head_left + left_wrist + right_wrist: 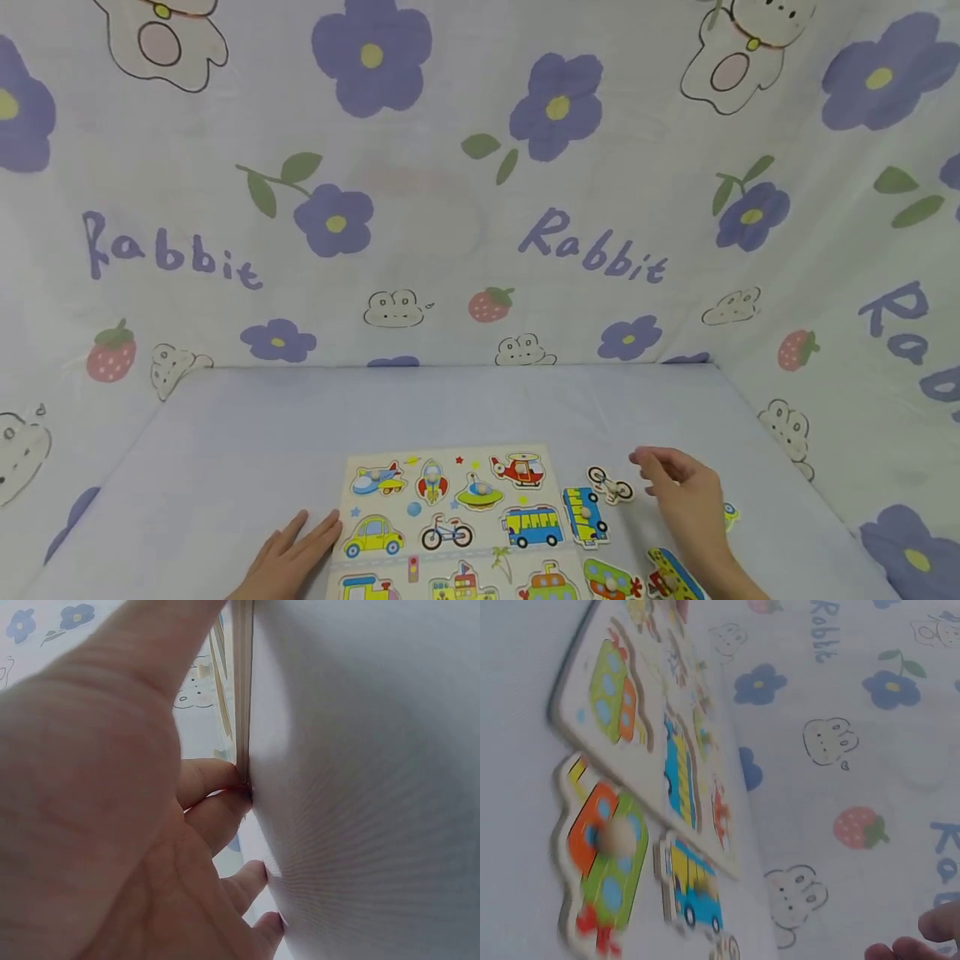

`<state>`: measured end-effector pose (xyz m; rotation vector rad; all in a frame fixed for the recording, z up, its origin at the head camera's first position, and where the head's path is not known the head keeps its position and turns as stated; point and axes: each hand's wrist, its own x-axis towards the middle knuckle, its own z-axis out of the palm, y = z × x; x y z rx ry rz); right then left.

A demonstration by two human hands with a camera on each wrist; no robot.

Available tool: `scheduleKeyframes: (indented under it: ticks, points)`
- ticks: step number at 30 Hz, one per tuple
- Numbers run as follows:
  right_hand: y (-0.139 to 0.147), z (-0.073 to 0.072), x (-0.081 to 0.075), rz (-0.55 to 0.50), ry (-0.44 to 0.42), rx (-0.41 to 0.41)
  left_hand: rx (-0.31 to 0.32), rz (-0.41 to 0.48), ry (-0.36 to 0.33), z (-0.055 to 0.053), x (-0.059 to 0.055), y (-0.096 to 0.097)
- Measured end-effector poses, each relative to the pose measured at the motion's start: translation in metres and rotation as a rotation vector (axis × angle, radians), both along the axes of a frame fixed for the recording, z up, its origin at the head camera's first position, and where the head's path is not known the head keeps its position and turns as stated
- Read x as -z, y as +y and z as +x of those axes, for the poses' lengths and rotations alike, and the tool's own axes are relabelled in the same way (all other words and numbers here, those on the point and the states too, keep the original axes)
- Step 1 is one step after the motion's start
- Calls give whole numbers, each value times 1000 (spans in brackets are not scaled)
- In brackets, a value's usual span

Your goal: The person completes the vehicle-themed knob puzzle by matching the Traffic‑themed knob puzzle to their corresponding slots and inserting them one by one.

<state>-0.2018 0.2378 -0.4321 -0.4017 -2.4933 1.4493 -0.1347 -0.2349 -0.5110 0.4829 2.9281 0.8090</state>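
Observation:
A wooden knob puzzle board (480, 452) with vehicle pictures lies at the front of the table. My left hand (288, 557) rests beside its left side, fingers extended; in the left wrist view fingertips touch the board's edge (244, 697). My right hand (688, 504) hovers right of the board with fingers loosely bent and nothing between them. Nearest to it is a loose bicycle piece (611, 487). Beside that lies a blue and yellow bus piece (585, 518), turned sideways next to the board. In the right wrist view, some fingertips (911, 949) show at the lower right.
A green and orange submarine piece (609, 577) and a yellow vehicle piece (678, 575) lie at the front right. Another small piece (731, 515) is mostly hidden behind the right hand. Knobbed plane (377, 479), rocket (432, 483) and helicopter (519, 470) pieces sit in the board. Patterned cloth (450, 250) walls the table.

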Motion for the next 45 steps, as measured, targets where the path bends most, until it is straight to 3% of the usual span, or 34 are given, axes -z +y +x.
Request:
scheduleKeyframes:
  ticks: [5, 10, 15, 21, 27, 32, 40, 45]
  points:
    - [39, 10, 1, 9, -5, 41, 23, -5, -4, -3, -1, -4]
    - [73, 9, 6, 84, -39, 1, 13, -5, -13, -1, -4, -3]
    - [107, 5, 11, 159, -70, -155, 23, 3, -20, 0, -4, -2]
    - [140, 0, 28, 255, -67, -334, 32, 3, -10, 0, -5, -3]
    - [166, -3, 42, 196, -3, -483, 46, 13, -33, 0, -8, -2]
    - [182, -8, 54, 139, -48, -589, 47, 8, -53, 0, -11, -2]
    - [182, -16, 59, 155, -142, -554, 47, 15, -61, 1, -10, -1]
    - [182, -23, 53, 198, -159, -613, 41, 17, -48, 1, -11, 0]
